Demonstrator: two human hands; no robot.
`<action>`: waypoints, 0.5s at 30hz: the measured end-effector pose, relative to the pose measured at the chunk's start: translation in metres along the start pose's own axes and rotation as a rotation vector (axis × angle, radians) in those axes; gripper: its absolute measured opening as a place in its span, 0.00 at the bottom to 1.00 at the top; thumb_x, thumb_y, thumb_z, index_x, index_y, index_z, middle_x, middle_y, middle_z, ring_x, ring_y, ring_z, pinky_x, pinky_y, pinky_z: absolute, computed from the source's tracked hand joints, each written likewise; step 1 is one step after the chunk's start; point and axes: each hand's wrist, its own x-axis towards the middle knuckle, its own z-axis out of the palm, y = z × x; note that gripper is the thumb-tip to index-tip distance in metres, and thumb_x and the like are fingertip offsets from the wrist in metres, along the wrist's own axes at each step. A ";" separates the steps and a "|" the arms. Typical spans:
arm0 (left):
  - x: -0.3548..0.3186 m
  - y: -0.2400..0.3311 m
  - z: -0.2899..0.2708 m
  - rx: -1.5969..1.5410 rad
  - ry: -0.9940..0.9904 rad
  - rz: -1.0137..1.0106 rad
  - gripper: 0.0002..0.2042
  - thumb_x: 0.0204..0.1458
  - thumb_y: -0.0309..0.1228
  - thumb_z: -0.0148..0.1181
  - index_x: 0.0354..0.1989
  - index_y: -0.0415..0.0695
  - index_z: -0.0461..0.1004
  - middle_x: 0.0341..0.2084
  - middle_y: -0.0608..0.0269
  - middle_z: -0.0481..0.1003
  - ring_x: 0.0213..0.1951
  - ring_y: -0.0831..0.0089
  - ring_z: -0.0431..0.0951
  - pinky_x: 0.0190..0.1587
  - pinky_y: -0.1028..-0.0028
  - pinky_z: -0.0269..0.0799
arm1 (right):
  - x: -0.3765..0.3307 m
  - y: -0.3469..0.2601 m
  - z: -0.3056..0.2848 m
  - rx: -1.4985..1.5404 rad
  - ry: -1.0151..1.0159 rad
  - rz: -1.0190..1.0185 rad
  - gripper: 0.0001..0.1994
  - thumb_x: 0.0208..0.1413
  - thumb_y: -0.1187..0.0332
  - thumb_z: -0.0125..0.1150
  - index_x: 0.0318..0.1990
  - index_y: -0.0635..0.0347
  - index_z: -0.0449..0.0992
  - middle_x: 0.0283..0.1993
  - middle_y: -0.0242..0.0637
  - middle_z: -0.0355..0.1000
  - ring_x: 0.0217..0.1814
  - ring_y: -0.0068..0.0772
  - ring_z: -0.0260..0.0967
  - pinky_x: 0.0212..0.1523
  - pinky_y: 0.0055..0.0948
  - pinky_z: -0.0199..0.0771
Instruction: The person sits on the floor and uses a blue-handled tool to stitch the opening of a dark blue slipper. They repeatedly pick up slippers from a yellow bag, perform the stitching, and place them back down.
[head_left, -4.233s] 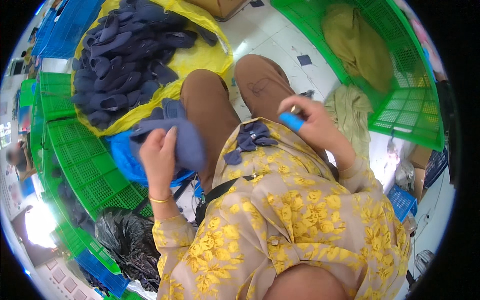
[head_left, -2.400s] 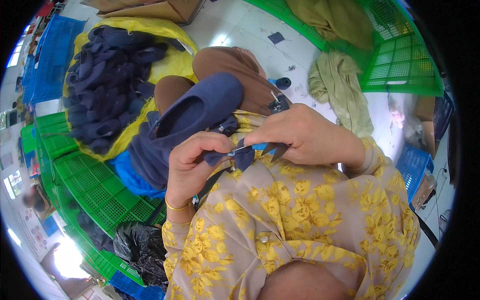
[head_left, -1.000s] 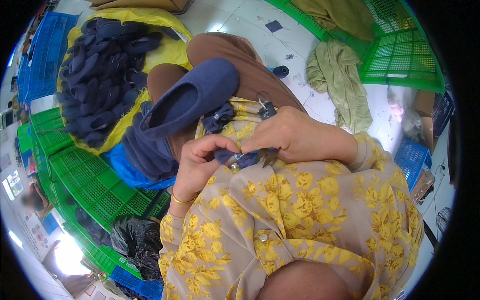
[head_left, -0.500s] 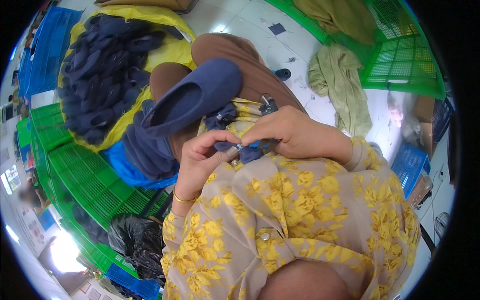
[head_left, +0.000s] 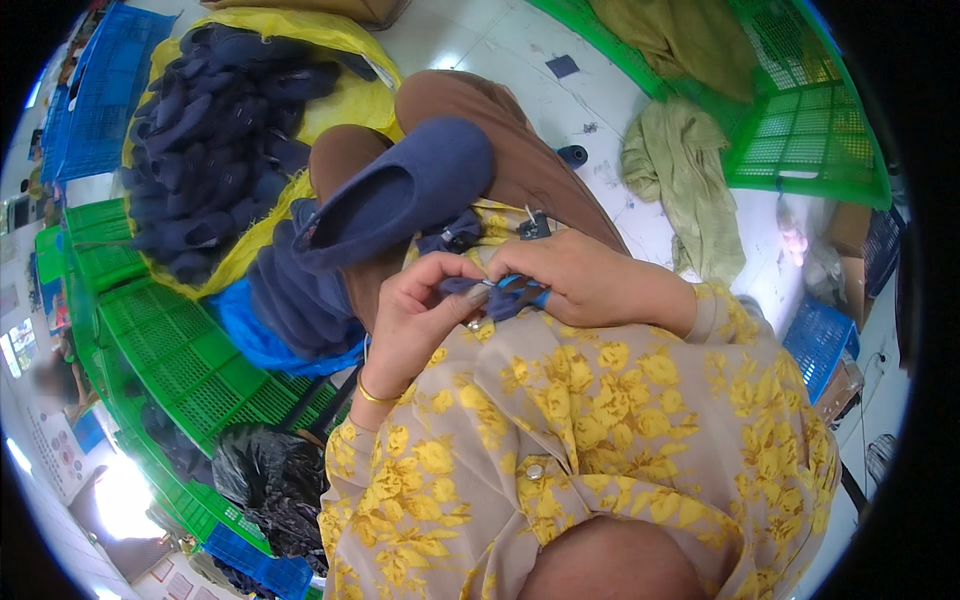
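In front of my belly both hands meet over a small strip of navy fabric [head_left: 504, 306]. My left hand [head_left: 418, 305] pinches its left end between thumb and forefinger. Closed just to the right, my right hand [head_left: 605, 282] holds a small blue-handled tool [head_left: 530, 290], partly hidden by the fingers. Its fingertips touch the thumb side of the left hand. A navy felt slipper [head_left: 450, 165] rests across my lap, its opening facing up. Between it and my hands lie a small dark fabric bunch [head_left: 455, 235] and a black item with a metal pin [head_left: 535, 226].
A yellow sack [head_left: 345, 110] heaped with navy slippers [head_left: 215, 130] stands at the far left. Nearer are stacked slippers [head_left: 295, 300] on blue plastic and green crates [head_left: 200, 355]. A green crate [head_left: 800, 150], olive cloth [head_left: 680, 170] and blue basket [head_left: 815, 335] are at right.
My right hand has shifted slightly left and turned, so more of the blue-handled tool shows. My left hand keeps its pinch on the fabric. The whole view has shifted a little.
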 end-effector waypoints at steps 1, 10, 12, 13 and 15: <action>0.001 -0.002 0.001 -0.028 0.016 0.014 0.06 0.55 0.21 0.60 0.40 0.36 0.74 0.30 0.66 0.76 0.31 0.82 0.76 0.36 0.82 0.72 | 0.000 0.004 0.002 0.012 0.027 0.029 0.15 0.46 0.80 0.53 0.44 0.56 0.71 0.34 0.43 0.72 0.38 0.51 0.72 0.35 0.41 0.71; 0.008 -0.012 0.001 -0.193 0.108 0.007 0.06 0.57 0.20 0.56 0.42 0.36 0.71 0.29 0.62 0.77 0.29 0.79 0.78 0.34 0.81 0.75 | 0.018 -0.007 0.003 -0.419 0.249 -0.240 0.14 0.40 0.73 0.65 0.38 0.52 0.73 0.38 0.32 0.71 0.34 0.41 0.72 0.31 0.37 0.73; 0.007 -0.009 0.002 -0.256 0.085 -0.003 0.06 0.58 0.20 0.55 0.43 0.36 0.71 0.30 0.63 0.77 0.30 0.79 0.78 0.35 0.81 0.75 | 0.021 -0.008 0.002 -0.408 0.287 -0.252 0.14 0.39 0.74 0.65 0.38 0.53 0.73 0.38 0.31 0.71 0.34 0.40 0.73 0.30 0.36 0.72; 0.005 -0.010 0.001 -0.249 0.076 -0.003 0.06 0.59 0.21 0.55 0.44 0.37 0.71 0.30 0.63 0.77 0.31 0.79 0.79 0.36 0.80 0.76 | 0.020 -0.007 0.003 -0.408 0.299 -0.255 0.14 0.39 0.74 0.65 0.37 0.53 0.73 0.37 0.31 0.71 0.34 0.40 0.73 0.30 0.36 0.72; 0.002 -0.005 0.000 -0.284 0.081 -0.004 0.06 0.59 0.22 0.55 0.44 0.37 0.71 0.30 0.63 0.77 0.30 0.78 0.79 0.36 0.80 0.76 | 0.021 -0.006 0.003 -0.382 0.311 -0.271 0.15 0.39 0.75 0.65 0.38 0.54 0.74 0.38 0.30 0.73 0.34 0.38 0.74 0.29 0.33 0.72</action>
